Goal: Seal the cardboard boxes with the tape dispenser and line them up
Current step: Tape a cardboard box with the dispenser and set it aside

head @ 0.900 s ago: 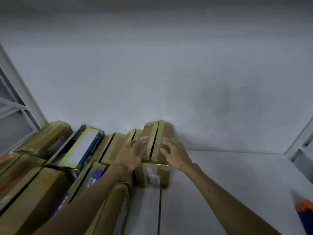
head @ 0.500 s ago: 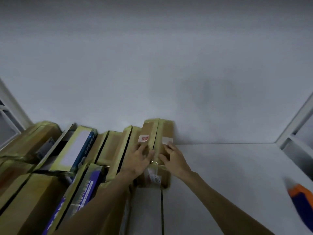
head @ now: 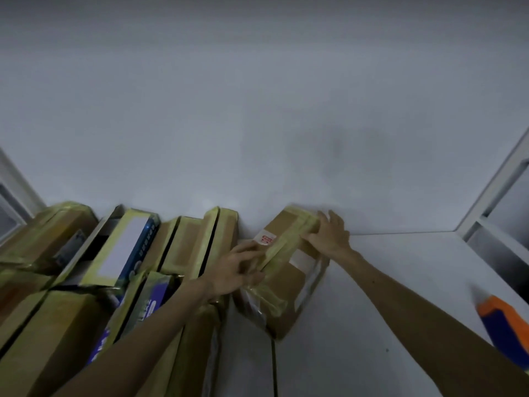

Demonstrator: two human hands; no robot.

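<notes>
A brown cardboard box (head: 286, 285) sealed with yellowish tape and carrying a small red-and-white label lies tilted on the white table (head: 357, 296), near the wall. My left hand (head: 239, 266) grips its left side over the tape strip. My right hand (head: 329, 236) rests with spread fingers on the box's far right end. To the left, several taped boxes stand in a row (head: 197, 247) against the wall. The orange and blue tape dispenser (head: 505, 322) lies at the right edge, apart from both hands.
More taped boxes (head: 57, 325) crowd the near left, some with blue printed sides. A white wall rises behind the table. A white metal frame (head: 486, 207) stands at the right, and another frame at the far left.
The box stood upright at the right end of the row, with both hands on it. Now it is pulled away to the right and tilted, with my right hand at its far end.
</notes>
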